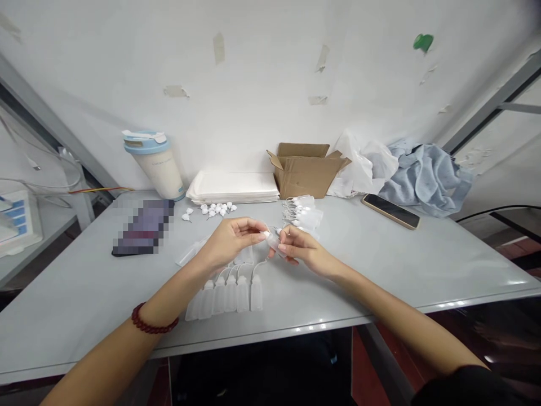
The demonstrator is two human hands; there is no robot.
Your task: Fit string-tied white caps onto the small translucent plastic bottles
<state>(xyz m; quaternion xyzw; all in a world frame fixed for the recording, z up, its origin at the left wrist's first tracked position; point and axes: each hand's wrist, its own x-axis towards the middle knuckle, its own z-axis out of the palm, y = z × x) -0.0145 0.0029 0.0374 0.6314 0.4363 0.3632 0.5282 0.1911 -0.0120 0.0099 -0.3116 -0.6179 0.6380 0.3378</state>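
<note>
Above the middle of the table, a small translucent squeeze bottle (274, 243) is held tilted between both hands. My right hand (305, 248) has its fingers closed round the bottle's body. At the upper end, my left hand (234, 239) pinches the white cap (266, 233); whether the cap sits on the neck I cannot tell. Several similar bottles (230, 294) with thin curved spouts lie in a row nearer the front edge. Behind my right hand lies a cluster of bottles (307, 216). Several small white caps (217, 210) lie loose behind my left hand.
At the back stand a blue-lidded cup (156, 166), a stack of white sheets or trays (236, 187) and an open cardboard box (310, 175). White plastic bags (359, 163), blue cloth (435, 175) and a phone (391, 211) are at right. A dark, blurred-out item (146, 228) lies left.
</note>
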